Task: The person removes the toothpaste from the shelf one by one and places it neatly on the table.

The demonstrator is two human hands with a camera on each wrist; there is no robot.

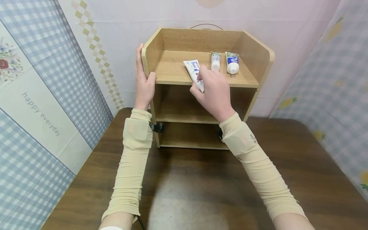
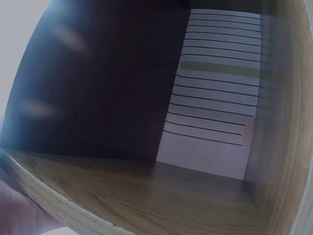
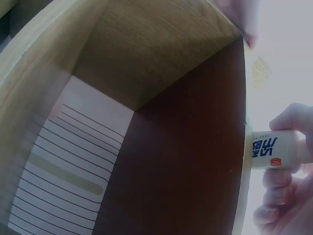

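Observation:
A white toothpaste tube (image 1: 192,67) with blue lettering lies slantwise on the top board of a small wooden shelf (image 1: 171,62), one end reaching over the front edge. My right hand (image 1: 215,92) pinches it near that end, and in the right wrist view the thumb and fingers sit on either side of the tube (image 3: 266,147). With my left hand (image 1: 144,89) I grip the shelf's left side panel (image 1: 148,59), thumb on the inner side and fingers along the outside. Two more tubes, a pale one (image 1: 215,60) and a blue-and-white one (image 1: 232,61), lie to the right, caps forward.
The shelf stands at the back of a dark wooden table (image 1: 195,188), against a pale cloth backdrop (image 1: 129,19). Under the top board are a middle board (image 1: 184,111) and a bottom board (image 1: 189,135). Checked cloth (image 1: 43,32) hangs at the left.

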